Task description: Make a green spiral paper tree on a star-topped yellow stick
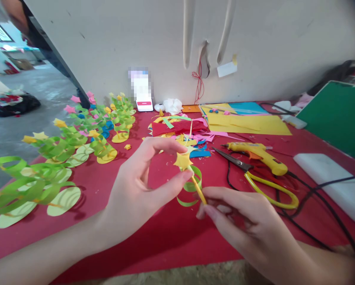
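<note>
My left hand (138,184) pinches a small yellow paper star (183,161) between thumb and index finger. A thin yellow paper stem (199,190) slants down from the star, and the fingertips of my right hand (239,217) close on its lower end. Behind the stem hangs a curled green paper strip (186,204); where it is fastened is hidden. Beyond my fingers lie coloured paper scraps (201,153). To the right of them are yellow-handled scissors (269,194), blades partly apart, and a yellow glue gun (257,154).
Several finished green paper spirals with stars (61,142) stand along the left of the red table (153,253). A phone (143,91) leans on the wall. Yellow paper sheets (251,124), a green board (337,118), a white block (331,182) and black cables (325,198) occupy the right.
</note>
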The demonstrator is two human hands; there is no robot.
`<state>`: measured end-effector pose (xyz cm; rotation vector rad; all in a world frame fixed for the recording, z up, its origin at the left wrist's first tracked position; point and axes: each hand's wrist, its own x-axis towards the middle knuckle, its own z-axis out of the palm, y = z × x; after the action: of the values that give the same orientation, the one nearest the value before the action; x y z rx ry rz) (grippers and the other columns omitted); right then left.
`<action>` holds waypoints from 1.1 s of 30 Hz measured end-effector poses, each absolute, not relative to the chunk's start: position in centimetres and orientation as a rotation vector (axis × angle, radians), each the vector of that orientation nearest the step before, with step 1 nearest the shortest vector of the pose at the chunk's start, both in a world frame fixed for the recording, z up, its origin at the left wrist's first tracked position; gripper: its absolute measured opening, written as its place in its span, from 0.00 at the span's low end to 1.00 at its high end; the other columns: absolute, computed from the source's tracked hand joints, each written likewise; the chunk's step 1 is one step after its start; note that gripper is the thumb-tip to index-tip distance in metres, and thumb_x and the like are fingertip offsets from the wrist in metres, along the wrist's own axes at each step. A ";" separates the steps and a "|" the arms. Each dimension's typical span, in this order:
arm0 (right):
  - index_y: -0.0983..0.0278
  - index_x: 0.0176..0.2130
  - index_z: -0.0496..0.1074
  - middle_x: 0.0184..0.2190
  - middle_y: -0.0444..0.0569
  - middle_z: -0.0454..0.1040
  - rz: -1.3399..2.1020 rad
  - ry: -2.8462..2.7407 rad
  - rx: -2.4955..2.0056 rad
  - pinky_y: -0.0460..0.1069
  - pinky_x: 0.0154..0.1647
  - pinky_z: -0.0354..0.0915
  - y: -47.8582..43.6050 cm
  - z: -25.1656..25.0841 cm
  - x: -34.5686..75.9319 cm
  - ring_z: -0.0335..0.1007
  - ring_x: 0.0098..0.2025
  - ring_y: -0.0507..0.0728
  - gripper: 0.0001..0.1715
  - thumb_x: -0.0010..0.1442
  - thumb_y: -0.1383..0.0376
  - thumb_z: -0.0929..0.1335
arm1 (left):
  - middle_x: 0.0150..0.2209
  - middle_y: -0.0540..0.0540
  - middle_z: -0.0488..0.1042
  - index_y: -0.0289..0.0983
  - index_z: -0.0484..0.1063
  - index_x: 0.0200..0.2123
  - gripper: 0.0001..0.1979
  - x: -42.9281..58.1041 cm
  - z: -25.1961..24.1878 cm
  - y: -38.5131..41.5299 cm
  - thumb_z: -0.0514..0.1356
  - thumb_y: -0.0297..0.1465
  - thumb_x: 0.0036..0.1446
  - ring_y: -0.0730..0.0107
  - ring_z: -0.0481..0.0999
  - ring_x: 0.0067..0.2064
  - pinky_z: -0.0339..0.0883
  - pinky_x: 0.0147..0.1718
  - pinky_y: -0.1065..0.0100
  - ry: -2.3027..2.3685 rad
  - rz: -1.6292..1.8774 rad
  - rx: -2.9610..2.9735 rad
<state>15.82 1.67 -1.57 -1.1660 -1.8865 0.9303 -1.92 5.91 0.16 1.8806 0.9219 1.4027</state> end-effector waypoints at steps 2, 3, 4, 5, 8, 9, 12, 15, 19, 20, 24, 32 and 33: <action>0.60 0.36 0.70 0.24 0.41 0.73 1.086 -1.841 -1.169 0.39 0.23 0.63 1.9 -1.2 15.7 0.70 0.25 0.48 0.08 0.58 0.68 0.62 | 0.38 0.52 0.67 0.40 0.67 0.40 0.15 -1.9 0.2 5.9 0.60 0.20 0.49 0.74 0.66 0.43 0.61 0.44 0.76 0.925 1.400 1.884; 0.61 0.35 0.70 0.24 0.41 0.74 1.163 -1.811 -1.168 0.38 0.23 0.63 2.0 -1.1 15.6 0.69 0.24 0.47 0.08 0.58 0.68 0.62 | 0.37 0.52 0.67 0.40 0.67 0.40 0.15 -1.9 0.2 5.9 0.60 0.20 0.49 0.74 0.65 0.43 0.61 0.44 0.76 0.920 1.401 1.886; 0.61 0.33 0.70 0.23 0.41 0.74 1.222 -1.780 -1.172 0.38 0.22 0.62 2.1 -1.0 15.6 0.68 0.23 0.46 0.08 0.58 0.68 0.62 | 0.37 0.52 0.67 0.40 0.67 0.40 0.15 -1.9 0.2 5.9 0.60 0.20 0.49 0.74 0.65 0.43 0.61 0.44 0.76 0.909 1.399 1.890; 0.62 0.31 0.70 0.23 0.41 0.74 1.265 -1.757 -1.176 0.38 0.21 0.61 2.2 -0.9 15.5 0.66 0.22 0.46 0.09 0.57 0.68 0.62 | 0.37 0.52 0.67 0.40 0.67 0.40 0.15 -1.9 0.2 5.9 0.60 0.20 0.49 0.74 0.66 0.43 0.61 0.44 0.76 0.896 1.391 1.895; 0.64 0.27 0.70 0.21 0.43 0.72 1.335 -1.706 -1.169 0.40 0.17 0.56 2.3 -0.8 15.4 0.59 0.18 0.45 0.11 0.57 0.68 0.61 | 0.38 0.52 0.67 0.41 0.66 0.41 0.17 -1.8 0.3 6.0 0.62 0.21 0.48 0.74 0.65 0.43 0.60 0.45 0.77 0.868 1.366 1.896; 0.64 0.27 0.70 0.21 0.43 0.72 1.358 -1.672 -1.154 0.40 0.15 0.53 2.3 -0.8 15.4 0.57 0.17 0.45 0.11 0.57 0.67 0.61 | 0.39 0.52 0.66 0.41 0.66 0.41 0.18 -1.8 0.4 6.0 0.63 0.22 0.47 0.74 0.65 0.43 0.60 0.46 0.77 0.867 1.359 1.892; 0.65 0.27 0.70 0.17 0.41 0.66 1.454 -1.501 -1.109 0.41 0.12 0.47 2.4 -0.6 15.5 0.50 0.14 0.44 0.08 0.56 0.67 0.63 | 0.41 0.52 0.66 0.42 0.65 0.43 0.19 -1.8 0.3 6.0 0.64 0.25 0.47 0.71 0.65 0.46 0.58 0.50 0.74 0.835 1.357 1.861; 0.65 0.26 0.69 0.12 0.38 0.57 1.587 -1.349 -1.094 0.42 0.12 0.45 2.7 -0.3 15.7 0.48 0.13 0.44 0.09 0.56 0.65 0.65 | 0.43 0.50 0.66 0.43 0.65 0.45 0.15 -1.9 0.0 6.1 0.60 0.29 0.53 0.67 0.62 0.50 0.58 0.51 0.71 0.781 1.349 1.788; 0.66 0.27 0.73 0.12 0.38 0.57 1.745 -1.268 -1.037 0.41 0.15 0.45 3.1 -0.5 16.2 0.47 0.14 0.43 0.12 0.58 0.63 0.65 | 0.42 0.49 0.66 0.43 0.66 0.44 0.10 -2.0 -0.4 6.2 0.55 0.31 0.58 0.66 0.63 0.49 0.61 0.49 0.69 0.810 1.319 1.684; 0.65 0.27 0.73 0.12 0.38 0.58 1.777 -1.241 -1.033 0.40 0.15 0.45 3.2 -0.7 16.3 0.46 0.14 0.42 0.13 0.58 0.62 0.65 | 0.42 0.49 0.66 0.43 0.66 0.43 0.09 -2.0 -0.4 6.2 0.55 0.31 0.58 0.66 0.63 0.49 0.62 0.48 0.69 0.813 1.311 1.670; 0.62 0.29 0.75 0.16 0.40 0.66 1.826 -1.142 -1.044 0.40 0.17 0.48 3.1 -1.6 16.6 0.47 0.15 0.42 0.11 0.58 0.61 0.65 | 0.42 0.50 0.66 0.42 0.66 0.44 0.09 -2.0 -0.5 6.2 0.53 0.30 0.59 0.68 0.62 0.50 0.61 0.49 0.71 0.828 1.284 1.662; 0.66 0.28 0.73 0.26 0.45 0.75 1.954 -1.088 -0.942 0.39 0.13 0.44 3.4 -1.3 16.2 0.49 0.14 0.40 0.11 0.57 0.63 0.66 | 0.42 0.52 0.67 0.44 0.67 0.42 0.08 -1.8 -0.6 6.3 0.55 0.29 0.58 0.71 0.64 0.49 0.60 0.49 0.73 0.912 1.262 1.720; 0.67 0.28 0.73 0.27 0.46 0.75 1.964 -1.094 -0.931 0.39 0.13 0.44 3.4 -1.3 16.1 0.49 0.14 0.40 0.11 0.57 0.63 0.66 | 0.42 0.52 0.67 0.44 0.67 0.41 0.08 -1.8 -0.6 6.4 0.55 0.29 0.58 0.71 0.64 0.49 0.59 0.49 0.73 0.918 1.264 1.730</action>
<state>16.14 3.38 -1.30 -0.9314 -1.0940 1.9641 -1.83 6.37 -0.61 1.7303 0.9182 1.2643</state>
